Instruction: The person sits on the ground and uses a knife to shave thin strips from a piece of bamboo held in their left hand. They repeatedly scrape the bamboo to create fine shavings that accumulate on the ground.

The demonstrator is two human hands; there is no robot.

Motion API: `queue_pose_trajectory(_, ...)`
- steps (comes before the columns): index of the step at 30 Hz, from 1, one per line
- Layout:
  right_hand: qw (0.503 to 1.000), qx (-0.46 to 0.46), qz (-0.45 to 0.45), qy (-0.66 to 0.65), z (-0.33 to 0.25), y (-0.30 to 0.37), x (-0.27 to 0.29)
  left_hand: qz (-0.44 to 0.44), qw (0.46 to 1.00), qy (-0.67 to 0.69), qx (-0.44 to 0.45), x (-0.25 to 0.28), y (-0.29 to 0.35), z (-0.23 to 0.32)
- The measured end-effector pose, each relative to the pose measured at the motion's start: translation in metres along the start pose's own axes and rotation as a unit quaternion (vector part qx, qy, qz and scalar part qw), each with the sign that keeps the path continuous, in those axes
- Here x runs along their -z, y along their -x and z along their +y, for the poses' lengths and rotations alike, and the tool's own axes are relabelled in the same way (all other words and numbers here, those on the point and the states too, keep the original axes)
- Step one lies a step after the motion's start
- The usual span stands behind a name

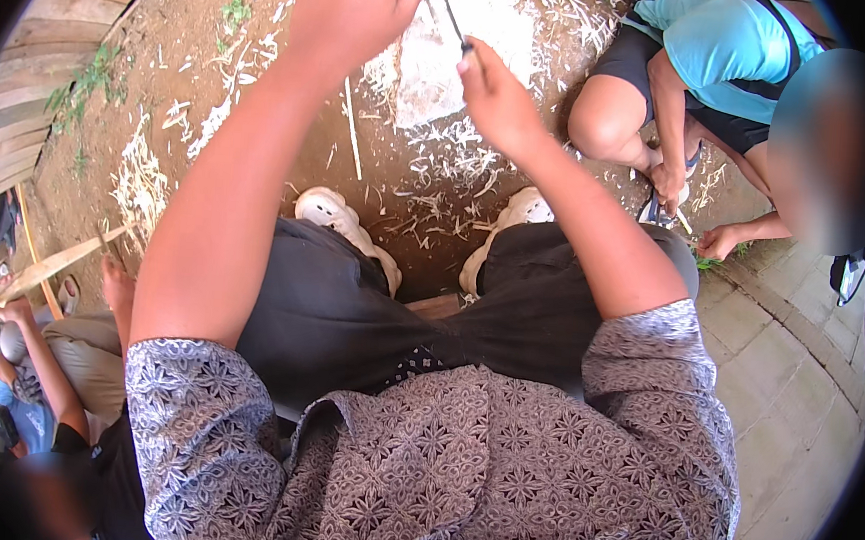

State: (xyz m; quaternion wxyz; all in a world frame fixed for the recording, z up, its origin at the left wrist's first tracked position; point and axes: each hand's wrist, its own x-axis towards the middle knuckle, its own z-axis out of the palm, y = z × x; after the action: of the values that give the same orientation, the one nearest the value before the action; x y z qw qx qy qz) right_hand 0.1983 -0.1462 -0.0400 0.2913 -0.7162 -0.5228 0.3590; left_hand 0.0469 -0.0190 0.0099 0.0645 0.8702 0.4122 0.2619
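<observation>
While the left hand (362,14) is partly cut off at the far edge, so that how far it is closed and what it holds cannot be told, a thin dark rod-like tool (452,10) slants between both hands over pale shavings (450,161). It looks light and stiff, perhaps prone to twisting; its thicker near end seems the surest hold. On the right, the right hand (497,99) is curled closed around that end.

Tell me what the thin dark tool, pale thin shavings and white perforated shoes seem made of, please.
Thin dark tool: perhaps metal, from its straight narrow shape; finish unclear. Pale thin shavings: probably raw wood, matte splintery strips. White perforated shoes: likely moulded foam, smooth-looking with holes.
</observation>
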Motion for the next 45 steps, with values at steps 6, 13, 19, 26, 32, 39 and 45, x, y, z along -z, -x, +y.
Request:
queue_pose_trajectory(6,0.979,0.117,0.101,-0.132,0.001,-0.001,0.009,-0.035,0.999,-0.022,-0.022,-0.001,0.006,0.0)
queue_pose_trajectory(13,0.978,0.143,0.13,-0.076,0.001,-0.01,0.014,-0.036,0.999,-0.014,-0.005,-0.001,0.005,0.005)
queue_pose_trajectory(19,0.997,0.041,-0.039,0.061,0.011,-0.004,0.009,0.0,1.0,0.027,-0.014,0.001,0.005,0.003)
queue_pose_trajectory(26,0.982,0.096,0.116,-0.116,0.006,-0.008,0.01,-0.006,0.999,0.044,-0.012,0.001,0.007,0.003)
queue_pose_trajectory(32,0.999,0.034,-0.007,0.011,0.004,-0.012,0.018,-0.006,0.999,0.031,-0.017,0.002,0.006,0.007)
queue_pose_trajectory(39,0.994,0.01,-0.073,0.085,0.013,-0.011,0.016,-0.037,0.999,0.011,-0.003,0.004,0.009,0.017)
queue_pose_trajectory(45,0.992,0.069,0.083,-0.063,0.013,-0.017,0.02,-0.041,0.999,0.034,-0.008,-0.001,0.008,0.007)
